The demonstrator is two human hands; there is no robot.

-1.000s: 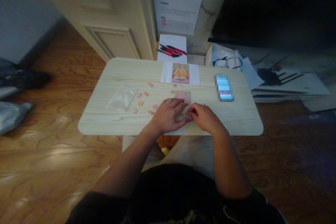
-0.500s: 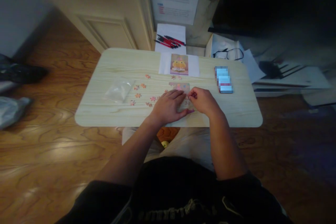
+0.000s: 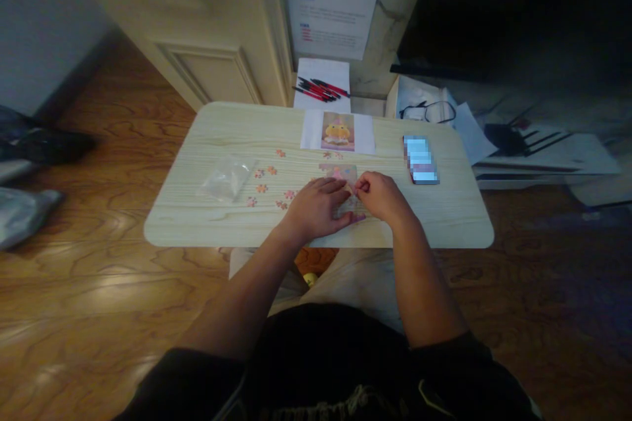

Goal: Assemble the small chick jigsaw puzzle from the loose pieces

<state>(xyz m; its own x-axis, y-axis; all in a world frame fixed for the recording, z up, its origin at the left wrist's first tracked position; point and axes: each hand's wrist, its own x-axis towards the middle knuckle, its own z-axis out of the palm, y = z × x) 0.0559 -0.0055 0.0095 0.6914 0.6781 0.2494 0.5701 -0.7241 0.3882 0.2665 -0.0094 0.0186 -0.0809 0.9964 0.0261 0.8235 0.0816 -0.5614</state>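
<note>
phone (image 3: 421, 159), pens (image 3: 322, 89), glasses (image 3: 427, 112), plastic bag (image 3: 226, 178)

On the pale wooden table (image 3: 444, 223) in front of you, your left hand (image 3: 316, 209) and right hand (image 3: 381, 197) meet over the part-built puzzle (image 3: 340, 174). Loose pieces (image 3: 261, 188) and a clear plastic bag (image 3: 227, 179) lie to their left, a phone (image 3: 420, 159) to their right, a printed reference picture (image 3: 338, 131) behind.

Person wore a dark, prob. black short-sleeved top, sleeves ending above the elbows, forearms bare down to left hand (image 3: 316, 210) & right hand (image 3: 381, 197). No rings, watch etc. seen. Light, pale trousers showed over the lap below the shirt
</note>
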